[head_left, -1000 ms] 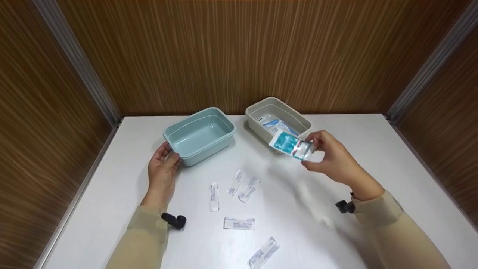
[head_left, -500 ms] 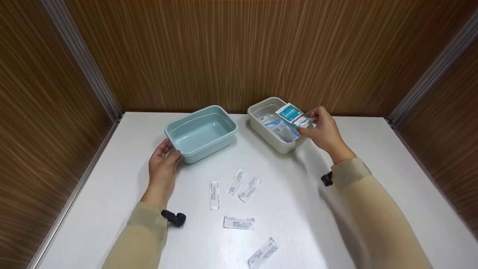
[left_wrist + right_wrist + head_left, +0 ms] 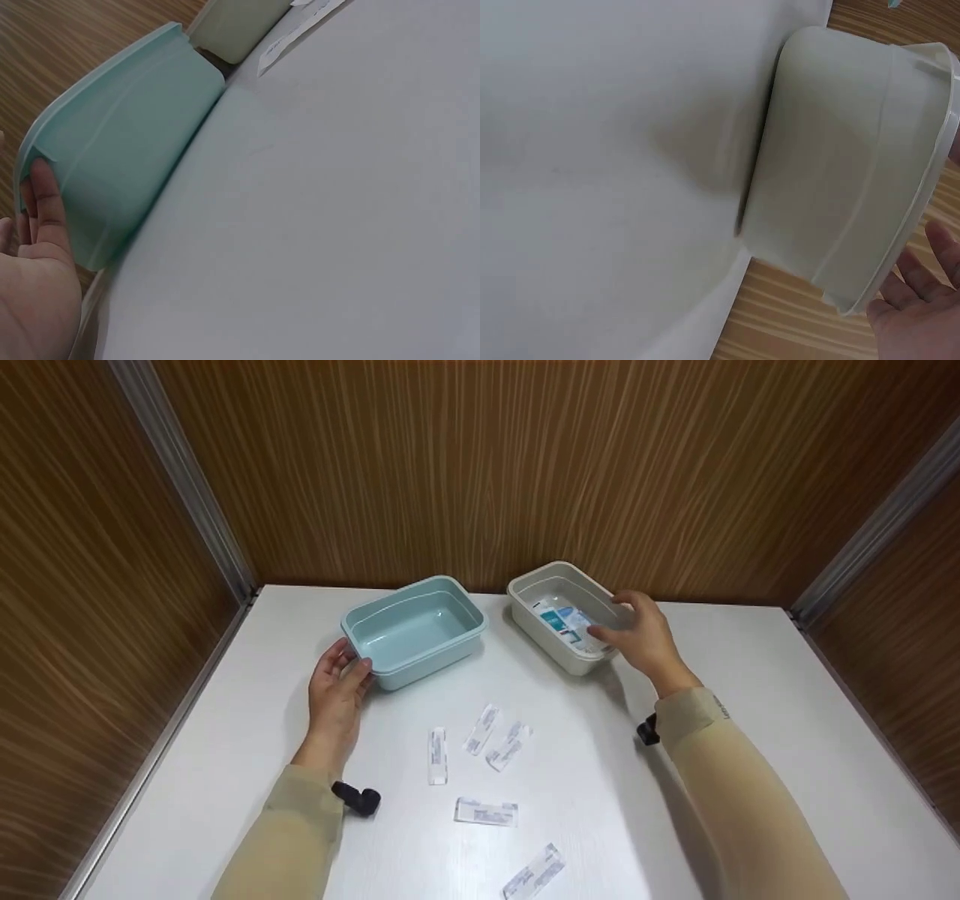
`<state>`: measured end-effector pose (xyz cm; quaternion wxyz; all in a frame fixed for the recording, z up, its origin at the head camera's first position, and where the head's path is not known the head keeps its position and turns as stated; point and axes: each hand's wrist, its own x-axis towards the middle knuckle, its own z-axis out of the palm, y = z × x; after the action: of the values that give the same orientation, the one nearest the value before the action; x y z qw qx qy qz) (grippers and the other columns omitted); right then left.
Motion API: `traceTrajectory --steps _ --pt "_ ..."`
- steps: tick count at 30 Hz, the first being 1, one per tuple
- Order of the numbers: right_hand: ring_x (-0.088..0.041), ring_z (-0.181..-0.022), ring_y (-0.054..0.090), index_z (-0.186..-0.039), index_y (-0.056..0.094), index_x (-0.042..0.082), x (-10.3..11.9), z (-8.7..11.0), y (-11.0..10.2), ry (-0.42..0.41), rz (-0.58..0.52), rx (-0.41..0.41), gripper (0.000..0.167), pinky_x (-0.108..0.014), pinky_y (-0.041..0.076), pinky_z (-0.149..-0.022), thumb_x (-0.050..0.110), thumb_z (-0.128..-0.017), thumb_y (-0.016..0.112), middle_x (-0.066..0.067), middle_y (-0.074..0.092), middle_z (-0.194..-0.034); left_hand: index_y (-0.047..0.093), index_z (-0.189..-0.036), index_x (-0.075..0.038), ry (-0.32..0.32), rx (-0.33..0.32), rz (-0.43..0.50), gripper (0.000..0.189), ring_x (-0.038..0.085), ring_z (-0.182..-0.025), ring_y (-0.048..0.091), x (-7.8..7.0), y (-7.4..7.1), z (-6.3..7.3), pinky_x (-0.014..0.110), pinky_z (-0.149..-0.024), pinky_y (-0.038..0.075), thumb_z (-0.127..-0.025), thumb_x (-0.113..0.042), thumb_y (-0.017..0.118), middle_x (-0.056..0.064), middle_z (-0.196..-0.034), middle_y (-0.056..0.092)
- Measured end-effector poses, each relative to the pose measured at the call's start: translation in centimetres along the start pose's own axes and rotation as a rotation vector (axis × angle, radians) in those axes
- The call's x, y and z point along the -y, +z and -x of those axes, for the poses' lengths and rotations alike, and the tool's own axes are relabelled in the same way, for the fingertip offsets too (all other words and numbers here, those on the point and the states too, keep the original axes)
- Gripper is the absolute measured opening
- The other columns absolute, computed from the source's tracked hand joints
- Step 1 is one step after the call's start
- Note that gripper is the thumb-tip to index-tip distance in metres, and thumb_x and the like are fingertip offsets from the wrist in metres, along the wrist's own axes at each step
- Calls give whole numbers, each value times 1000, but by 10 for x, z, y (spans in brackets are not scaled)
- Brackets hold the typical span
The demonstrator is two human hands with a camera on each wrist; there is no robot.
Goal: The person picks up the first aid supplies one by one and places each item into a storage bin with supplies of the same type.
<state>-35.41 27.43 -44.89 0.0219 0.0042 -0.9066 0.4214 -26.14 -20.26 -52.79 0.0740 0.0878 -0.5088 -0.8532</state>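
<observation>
At the left, a light teal plastic bin [image 3: 431, 666] stands on the white table, and my left hand [image 3: 335, 701] grips its near left corner by the rim. In the left wrist view, a finger lies under the rim of that bin [image 3: 127, 142]. My right hand [image 3: 646, 637] is over the right end of a beige bin [image 3: 541, 636], thumb and fingers apart, nothing held between them. Inside the beige bin lies a teal-and-white packet [image 3: 555, 621] on top of clear packets with blue parts. The right wrist view shows mostly the beige bin's outer wall [image 3: 825, 150].
Several small white printed paper sachets lie scattered on the table, such as one upright sachet [image 3: 437, 755] and one crosswise sachet [image 3: 486, 812]. A wood-grain back wall [image 3: 480, 472] rises behind both bins, with side panels left and right.
My right hand has carried the teal-and-white packet over the beige bin and let it go inside. The left hand has kept its grip on the teal bin.
</observation>
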Motion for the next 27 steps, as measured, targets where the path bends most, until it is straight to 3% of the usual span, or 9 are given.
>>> traceTrajectory --steps 6,14,22,27 --pt "-43 -163 43 -160 54 8 -7 -4 -10 -15 17 -24 74 -63 33 -139 32 -99 89 -17 47 -174 38 -173 -11 3 1 -17 70 31 -158 48 -2 -1 0 23 -115 56 -110 1 67 16 -170 39" --pt "-45 -166 39 -164 52 7 -11 -12 -21 19 -2 -4 73 -64 37 -137 39 -105 81 -20 43 -177 37 -173 -7 19 -2 -38 68 32 -160 47 -3 -3 3 24 -116 55 -111 1 65 18 -171 37" --pt "-36 -158 47 -167 49 5 -24 -26 -30 125 -192 5 73 -54 44 -132 47 -110 68 -19 47 -174 39 -172 -7 33 -14 -50 68 35 -157 48 0 -2 4 24 -111 58 -110 1 67 18 -169 39" --pt "-20 -142 54 -158 55 6 -34 -26 -33 205 -351 -2 58 -39 49 -123 44 -115 58 -3 57 -155 42 -169 -7 32 1 -43 60 37 -150 54 3 1 6 25 -109 59 -113 -7 64 18 -163 44"
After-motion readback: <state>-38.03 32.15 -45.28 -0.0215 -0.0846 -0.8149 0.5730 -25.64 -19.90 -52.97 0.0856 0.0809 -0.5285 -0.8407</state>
